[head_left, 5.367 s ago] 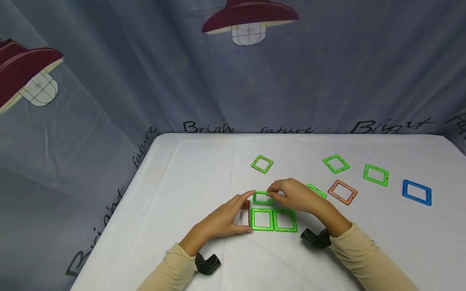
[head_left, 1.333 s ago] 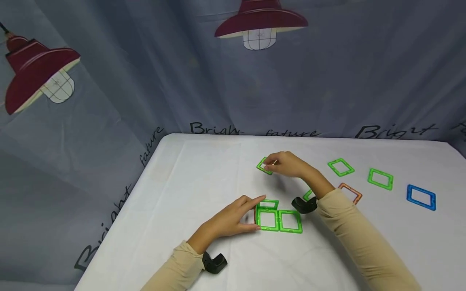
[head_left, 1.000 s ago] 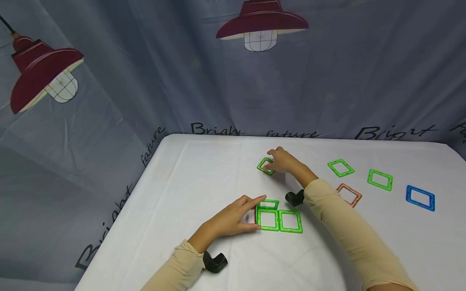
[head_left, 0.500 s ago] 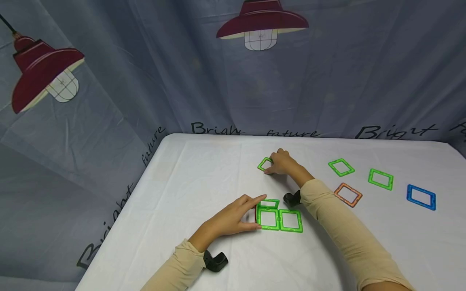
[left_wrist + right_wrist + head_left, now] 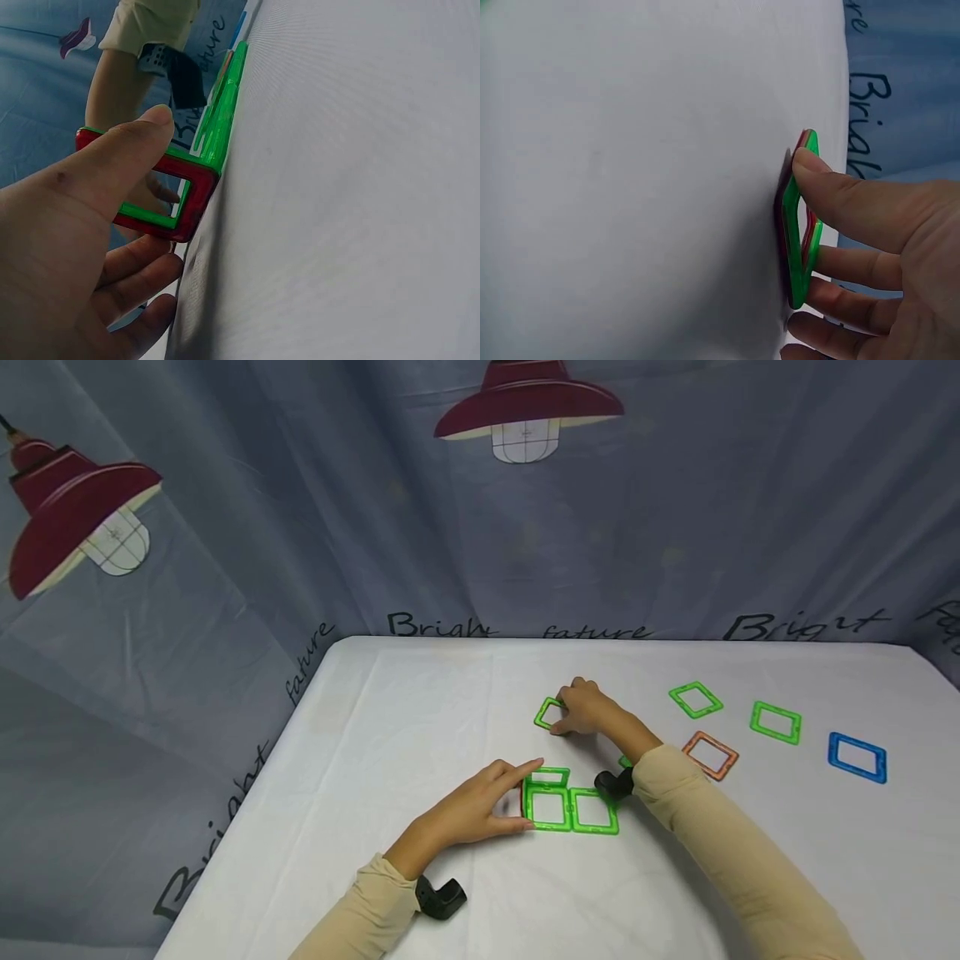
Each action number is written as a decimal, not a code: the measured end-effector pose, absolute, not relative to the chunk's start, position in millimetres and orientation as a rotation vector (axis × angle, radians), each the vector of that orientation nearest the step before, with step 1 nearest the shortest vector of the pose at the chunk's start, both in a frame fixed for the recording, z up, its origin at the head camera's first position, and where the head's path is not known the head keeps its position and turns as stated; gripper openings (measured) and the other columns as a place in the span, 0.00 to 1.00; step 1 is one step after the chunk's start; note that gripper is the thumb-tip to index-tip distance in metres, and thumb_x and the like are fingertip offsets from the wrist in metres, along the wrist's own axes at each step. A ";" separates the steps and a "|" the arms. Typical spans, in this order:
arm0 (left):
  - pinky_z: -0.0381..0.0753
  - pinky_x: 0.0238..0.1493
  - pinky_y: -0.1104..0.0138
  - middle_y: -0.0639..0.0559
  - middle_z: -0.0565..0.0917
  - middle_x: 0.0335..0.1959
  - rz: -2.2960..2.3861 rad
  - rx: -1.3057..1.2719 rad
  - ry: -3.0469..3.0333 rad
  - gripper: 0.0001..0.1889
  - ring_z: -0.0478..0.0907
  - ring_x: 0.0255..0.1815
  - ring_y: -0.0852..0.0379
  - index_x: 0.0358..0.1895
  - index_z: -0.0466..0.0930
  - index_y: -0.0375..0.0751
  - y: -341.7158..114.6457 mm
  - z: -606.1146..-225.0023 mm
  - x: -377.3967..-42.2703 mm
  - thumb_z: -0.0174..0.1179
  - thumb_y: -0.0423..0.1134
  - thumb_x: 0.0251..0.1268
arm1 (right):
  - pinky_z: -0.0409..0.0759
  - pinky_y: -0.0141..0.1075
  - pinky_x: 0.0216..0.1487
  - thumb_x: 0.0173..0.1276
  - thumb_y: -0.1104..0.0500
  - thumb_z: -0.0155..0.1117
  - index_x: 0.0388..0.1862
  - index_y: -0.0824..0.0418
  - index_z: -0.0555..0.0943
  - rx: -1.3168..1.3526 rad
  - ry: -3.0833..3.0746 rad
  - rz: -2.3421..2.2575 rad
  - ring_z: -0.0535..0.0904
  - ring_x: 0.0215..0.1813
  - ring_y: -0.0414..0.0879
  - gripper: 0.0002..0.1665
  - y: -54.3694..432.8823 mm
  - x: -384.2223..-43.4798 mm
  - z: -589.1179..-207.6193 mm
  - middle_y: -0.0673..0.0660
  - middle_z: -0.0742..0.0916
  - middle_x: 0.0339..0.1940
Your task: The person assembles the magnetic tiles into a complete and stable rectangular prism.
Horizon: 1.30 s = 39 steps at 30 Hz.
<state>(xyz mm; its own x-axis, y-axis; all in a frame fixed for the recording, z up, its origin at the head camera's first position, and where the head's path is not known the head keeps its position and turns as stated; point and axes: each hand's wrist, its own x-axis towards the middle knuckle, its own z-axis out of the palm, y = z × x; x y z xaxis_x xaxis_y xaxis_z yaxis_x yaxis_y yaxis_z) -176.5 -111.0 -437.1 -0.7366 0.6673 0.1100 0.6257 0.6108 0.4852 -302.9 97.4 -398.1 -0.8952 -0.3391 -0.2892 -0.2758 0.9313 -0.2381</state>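
Note:
My left hand (image 5: 467, 810) holds an upright square magnetic tile (image 5: 201, 196) by its edges, thumb on one side and fingertips at the other. Red faces the palm, and green shows on the inner side. It stands against two flat green magnetic tiles (image 5: 594, 832) joined side by side. Behind the left one, another green tile (image 5: 566, 777) rises from its back edge. Farther back, my right hand (image 5: 588, 708) pinches a loose green magnetic tile (image 5: 790, 251) between thumb and fingers. Red shows along its underside, which is tilted close over the white cloth.
To the right lie two green tiles (image 5: 696, 700) (image 5: 776, 722), an orange tile (image 5: 710, 755) and a blue tile (image 5: 857, 757). Another green tile (image 5: 625, 762) is mostly hidden by the right forearm. Black wrist cameras (image 5: 441, 899) hang near the tabletop.
My right hand has left the tile behind the joined pair, reached the loose green tile farther back and taken hold of it, drawing it slightly nearer. My left hand stays in place.

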 end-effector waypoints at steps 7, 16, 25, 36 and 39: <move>0.71 0.43 0.72 0.54 0.71 0.49 0.772 1.098 2.747 0.41 0.70 0.43 0.63 0.71 0.48 0.60 -110.5 -437.7 -177.1 0.59 0.55 0.56 | 0.70 0.51 0.55 0.55 0.48 0.68 0.57 0.68 0.72 -0.488 2.781 -0.307 0.68 0.56 0.60 0.36 107.8 -282.0 -398.9 0.68 0.73 0.54; 0.71 0.44 0.71 0.54 0.71 0.49 0.793 1.084 2.740 0.41 0.70 0.43 0.63 0.71 0.48 0.61 -109.7 -437.6 -177.0 0.60 0.54 0.56 | 0.71 0.50 0.52 0.51 0.51 0.72 0.55 0.66 0.73 -0.553 2.848 -0.338 0.69 0.52 0.58 0.35 120.6 -258.3 -400.9 0.66 0.75 0.50; 0.72 0.44 0.70 0.55 0.71 0.49 0.806 1.076 2.737 0.40 0.71 0.45 0.62 0.71 0.49 0.61 -109.9 -437.7 -175.6 0.60 0.54 0.56 | 0.75 0.46 0.46 0.45 0.56 0.76 0.52 0.63 0.73 -0.639 2.852 -0.448 0.75 0.45 0.52 0.35 130.9 -242.4 -403.3 0.60 0.77 0.44; 0.72 0.49 0.68 0.53 0.72 0.50 0.816 1.105 2.746 0.40 0.71 0.50 0.62 0.71 0.50 0.61 -109.8 -438.7 -175.6 0.61 0.54 0.56 | 0.75 0.40 0.37 0.47 0.65 0.73 0.44 0.61 0.69 -0.699 2.850 -0.567 0.74 0.37 0.47 0.27 136.4 -227.2 -404.2 0.58 0.75 0.40; 0.72 0.49 0.68 0.53 0.72 0.50 0.812 1.098 2.750 0.40 0.71 0.49 0.62 0.71 0.50 0.61 -109.7 -437.9 -177.1 0.61 0.53 0.56 | 0.74 0.38 0.35 0.50 0.64 0.71 0.41 0.61 0.71 -0.734 2.822 -0.552 0.72 0.34 0.44 0.22 138.8 -227.8 -399.7 0.56 0.77 0.38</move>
<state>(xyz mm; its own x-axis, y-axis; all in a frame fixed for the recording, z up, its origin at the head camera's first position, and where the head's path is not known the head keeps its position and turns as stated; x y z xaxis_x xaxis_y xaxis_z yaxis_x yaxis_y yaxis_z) -177.1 -109.7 -437.9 -0.7420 0.6586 0.1254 0.6211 0.6050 0.4981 -227.8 138.8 -399.7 -0.8636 -0.4989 -0.0730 -0.4347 0.8100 -0.3935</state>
